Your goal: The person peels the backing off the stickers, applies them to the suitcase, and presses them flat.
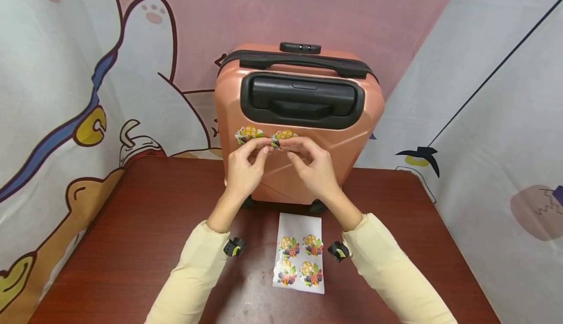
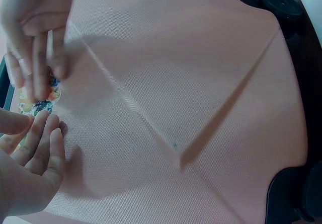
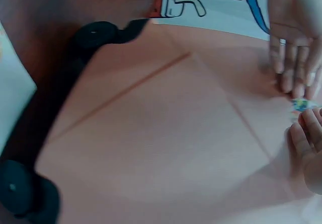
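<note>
A rose-gold suitcase stands upright on the table, its front panel toward me. On it, below the black handle recess, lies a fruit sticker; another fruit sticker is stuck to its left. My left hand touches the lower left of the right-hand sticker with fairly straight fingers. From the other side, my right hand lays its fingertips on that same sticker, fingers extended. Fingers cover much of it in both wrist views, where part of the sticker shows between the hands.
On the table in front of the suitcase lies a white sticker sheet bearing several fruit stickers. A cartoon-printed cloth hangs behind and at both sides. Black wheels support the suitcase.
</note>
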Motion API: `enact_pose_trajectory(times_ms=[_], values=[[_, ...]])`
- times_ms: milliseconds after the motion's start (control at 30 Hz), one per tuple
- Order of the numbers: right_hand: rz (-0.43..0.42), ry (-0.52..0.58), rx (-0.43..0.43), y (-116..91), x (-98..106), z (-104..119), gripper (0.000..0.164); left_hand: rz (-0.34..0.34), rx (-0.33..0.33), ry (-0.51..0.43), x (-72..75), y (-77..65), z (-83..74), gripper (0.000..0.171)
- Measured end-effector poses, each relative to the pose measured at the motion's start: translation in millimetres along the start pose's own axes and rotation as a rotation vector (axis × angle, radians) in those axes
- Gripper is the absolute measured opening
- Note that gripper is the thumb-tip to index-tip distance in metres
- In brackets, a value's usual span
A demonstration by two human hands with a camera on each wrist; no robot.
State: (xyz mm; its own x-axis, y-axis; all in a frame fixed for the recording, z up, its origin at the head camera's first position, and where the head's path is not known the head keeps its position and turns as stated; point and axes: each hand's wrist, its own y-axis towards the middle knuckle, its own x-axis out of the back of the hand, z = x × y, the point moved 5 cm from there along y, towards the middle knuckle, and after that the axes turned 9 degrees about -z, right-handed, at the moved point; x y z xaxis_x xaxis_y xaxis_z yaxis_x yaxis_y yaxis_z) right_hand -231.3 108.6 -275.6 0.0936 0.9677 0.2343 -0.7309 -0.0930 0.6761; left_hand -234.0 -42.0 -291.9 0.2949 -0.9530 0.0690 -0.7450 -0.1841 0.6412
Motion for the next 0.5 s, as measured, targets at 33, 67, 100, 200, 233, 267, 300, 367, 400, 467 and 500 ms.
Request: enact_pose_trajectory(times_ms=[33,67,100,200,233,267,300,367,400,467,500], values=[[0.002,0.002,0.016,3,0,3,0.025,0.001,0.001,-0.001,0.0,0.1,0.2,0.016],[0.004,0.004,0.032,6,0,7,0.025,0.002,0.002,-0.001,-0.1,0.2,0.3,0.016],[0.006,0.008,0.042,9,-1,10,0.025,0.004,0.002,-0.002,-0.1,0.3,0.3,0.016],[0.016,0.019,0.061,13,-2,16,0.026,0.006,0.0,-0.006,-0.2,0.4,0.2,0.016],[0.019,0.019,0.06,14,-2,16,0.027,0.007,-0.001,-0.007,-0.1,0.4,0.2,0.016],[0.023,0.018,0.056,13,-3,16,0.027,0.007,-0.003,-0.007,0.0,0.4,0.0,0.016],[0.027,0.013,0.048,12,-4,14,0.027,0.007,-0.005,-0.007,0.2,0.2,-0.2,0.016],[0.036,0.005,0.022,7,-5,8,0.027,0.007,-0.008,-0.007,0.2,0.0,0.3,0.016],[0.041,0.003,0.007,4,-6,4,0.027,0.007,-0.01,-0.005,0.3,-0.3,0.4,0.016],[0.05,0.004,-0.02,-1,-7,-3,0.027,0.008,-0.015,-0.002,0.5,-0.6,0.7,0.016],[0.052,0.005,-0.033,-4,-7,-6,0.027,0.008,-0.017,0.0,0.5,-0.7,1.0,0.016]])
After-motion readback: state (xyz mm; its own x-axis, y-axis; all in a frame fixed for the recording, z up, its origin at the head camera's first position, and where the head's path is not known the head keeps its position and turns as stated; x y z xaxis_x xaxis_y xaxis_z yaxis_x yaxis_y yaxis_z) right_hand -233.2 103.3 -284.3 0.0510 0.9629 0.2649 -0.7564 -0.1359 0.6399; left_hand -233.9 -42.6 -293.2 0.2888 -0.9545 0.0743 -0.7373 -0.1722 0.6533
